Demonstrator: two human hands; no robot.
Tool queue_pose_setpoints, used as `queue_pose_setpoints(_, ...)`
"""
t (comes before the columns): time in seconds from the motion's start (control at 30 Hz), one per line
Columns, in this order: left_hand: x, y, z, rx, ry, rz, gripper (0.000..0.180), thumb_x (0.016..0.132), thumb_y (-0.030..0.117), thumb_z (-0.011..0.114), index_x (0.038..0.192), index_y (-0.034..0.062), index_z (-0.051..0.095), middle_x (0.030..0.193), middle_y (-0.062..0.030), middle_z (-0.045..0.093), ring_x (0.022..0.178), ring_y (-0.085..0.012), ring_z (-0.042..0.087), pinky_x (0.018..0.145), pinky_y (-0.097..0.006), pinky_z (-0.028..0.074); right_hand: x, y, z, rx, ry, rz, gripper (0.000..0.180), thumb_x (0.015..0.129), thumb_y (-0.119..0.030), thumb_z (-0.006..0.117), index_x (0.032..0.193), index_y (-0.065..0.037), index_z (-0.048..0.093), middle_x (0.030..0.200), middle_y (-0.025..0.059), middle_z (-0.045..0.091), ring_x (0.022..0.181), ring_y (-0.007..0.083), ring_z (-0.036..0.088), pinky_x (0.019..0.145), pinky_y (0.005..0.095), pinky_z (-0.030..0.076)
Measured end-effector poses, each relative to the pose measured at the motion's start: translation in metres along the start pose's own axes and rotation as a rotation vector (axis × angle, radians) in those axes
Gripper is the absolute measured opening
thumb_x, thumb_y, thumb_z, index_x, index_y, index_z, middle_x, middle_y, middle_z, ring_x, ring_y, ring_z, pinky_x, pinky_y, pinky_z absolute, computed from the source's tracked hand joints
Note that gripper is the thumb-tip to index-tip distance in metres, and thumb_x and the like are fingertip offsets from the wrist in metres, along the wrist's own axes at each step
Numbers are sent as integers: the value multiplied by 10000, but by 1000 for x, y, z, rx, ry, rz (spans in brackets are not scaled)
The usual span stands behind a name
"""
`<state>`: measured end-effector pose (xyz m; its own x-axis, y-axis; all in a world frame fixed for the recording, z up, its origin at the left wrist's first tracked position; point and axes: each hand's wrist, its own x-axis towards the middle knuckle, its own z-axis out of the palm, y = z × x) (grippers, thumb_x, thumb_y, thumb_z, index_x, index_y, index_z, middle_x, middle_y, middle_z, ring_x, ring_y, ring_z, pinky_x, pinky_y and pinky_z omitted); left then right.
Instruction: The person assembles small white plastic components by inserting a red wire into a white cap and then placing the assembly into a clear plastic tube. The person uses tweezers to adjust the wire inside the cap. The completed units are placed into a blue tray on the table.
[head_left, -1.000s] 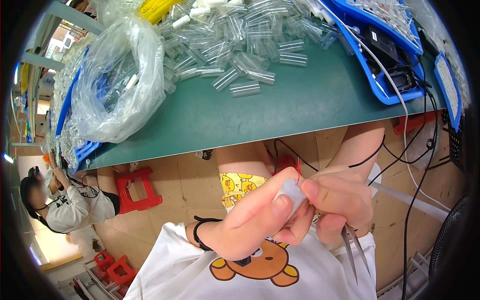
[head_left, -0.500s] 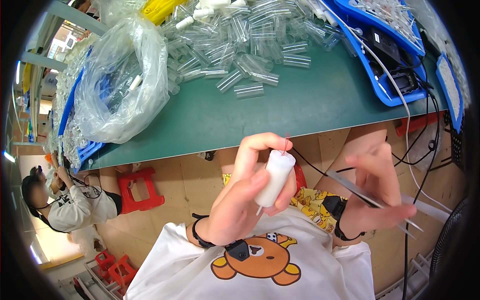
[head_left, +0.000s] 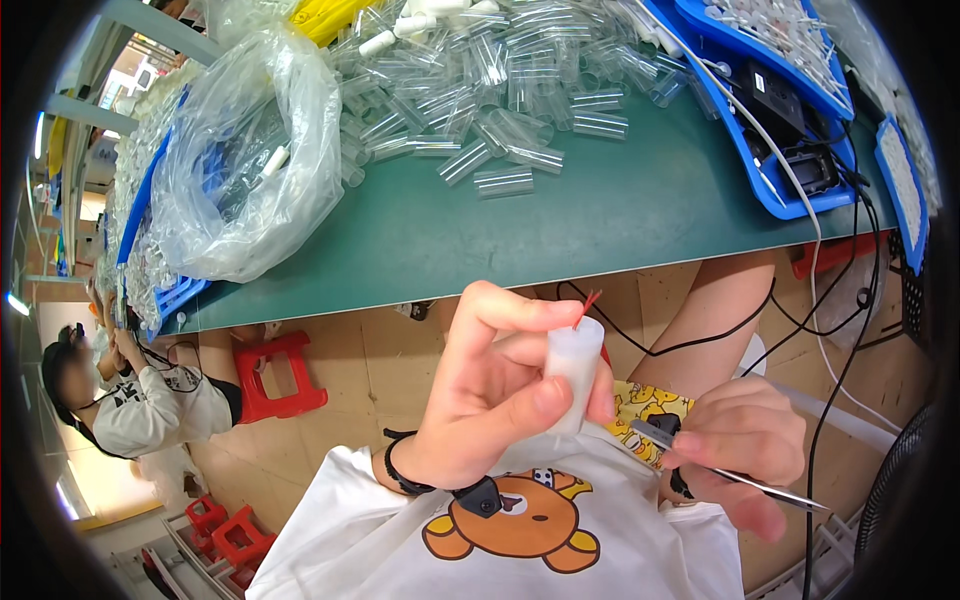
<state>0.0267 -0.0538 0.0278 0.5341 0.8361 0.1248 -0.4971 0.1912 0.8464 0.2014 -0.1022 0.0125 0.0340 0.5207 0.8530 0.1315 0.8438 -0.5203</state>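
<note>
My left hand (head_left: 490, 390) holds a short white plastic tube (head_left: 572, 372) upright between thumb and fingers, below the table edge. A thin red wire end (head_left: 588, 303) sticks out of the tube's top. My right hand (head_left: 735, 450) sits just right of it and lower, gripping metal tweezers (head_left: 740, 472) that point to the lower right. The tweezers' near end lies close to the tube's base. Both hands hover over my lap and white shirt.
A green table (head_left: 560, 225) carries a heap of clear plastic tubes (head_left: 490, 90), a clear bag of tubes (head_left: 250, 160) on the left and blue trays (head_left: 780, 150) on the right. Black and white cables (head_left: 830, 290) hang off the right edge. Another person (head_left: 120, 400) sits at far left beside a red stool (head_left: 280, 375).
My hands have parted: the left lifted the white tube up and turned it upright, the right drew the tweezers away to the lower right.
</note>
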Motion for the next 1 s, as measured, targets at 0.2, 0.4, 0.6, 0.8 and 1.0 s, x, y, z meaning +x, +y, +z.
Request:
queue_pose_setpoints(0.2, 0, -2, -4, 52, -18, 27, 357, 885, 220, 540, 1169, 139, 341, 707, -134, 547, 623, -204, 547, 537, -291, 418, 3, 0, 1, 1, -56, 23, 704, 864, -592, 368, 735, 68, 575, 456, 16, 524, 313, 107, 455, 314, 208, 393)
queue_pose_setpoints(0.4, 1, 3, -2, -174, 64, -203, 382, 891, 269, 524, 1175, 143, 302, 764, -160, 564, 672, -234, 560, 566, -296, 425, 0, 0, 3, 18, 25, 77, 633, 866, -567, 398, 816, 51, 524, 508, 44, 563, 320, 100, 447, 298, 200, 342)
queue_pose_setpoints(0.6, 1, 6, -7, -518, 129, -424, 446, 898, 294, 502, 1219, 82, 276, 973, -158, 569, 821, -247, 555, 673, -308, 438, 1, -14, 4, 50, -7, 252, 401, 798, -307, 645, 904, 61, 525, 641, 147, 608, 416, 186, 549, 369, 252, 435)
queue_pose_setpoints(0.8, 2, 0, -15, -700, 37, -464, 426, 912, 294, 478, 1211, 36, 317, 1051, -93, 562, 953, -215, 527, 765, -312, 417, 0, -16, 16, 102, -9, 325, 322, 680, -51, 752, 865, 49, 507, 728, 199, 621, 508, 243, 610, 441, 291, 502)
queue_pose_setpoints(1.0, 0, -3, -13, -611, 17, -373, 387, 908, 320, 481, 1155, 50, 353, 1021, -80, 562, 945, -205, 538, 783, -310, 413, 3, -18, 25, -99, -25, 284, 359, 616, 25, 763, 863, 42, 503, 731, 196, 623, 524, 246, 613, 452, 296, 507)
